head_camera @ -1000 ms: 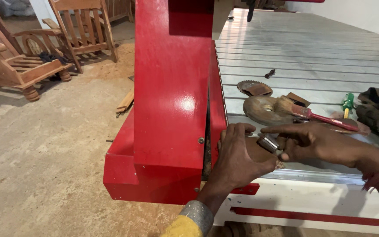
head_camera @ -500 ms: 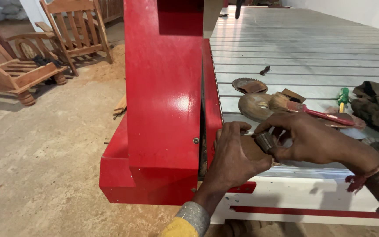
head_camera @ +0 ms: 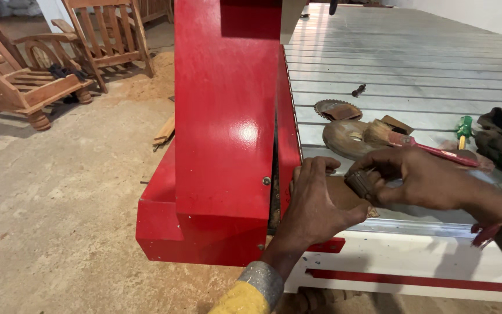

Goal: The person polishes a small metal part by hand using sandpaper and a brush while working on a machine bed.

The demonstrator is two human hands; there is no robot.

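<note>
Beside red column [head_camera: 228, 134], right fingers [head_camera: 379, 174] pinch cylinder [head_camera: 360, 184].

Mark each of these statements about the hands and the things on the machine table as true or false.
1. The right hand holds a small dark ridged cylinder. True.
2. The left hand rests on a wooden chair. False: it presses against the red machine column.
3. A green-handled screwdriver lies on the table. True.
4. The brush lies on the floor. False: it lies on the table.
</note>
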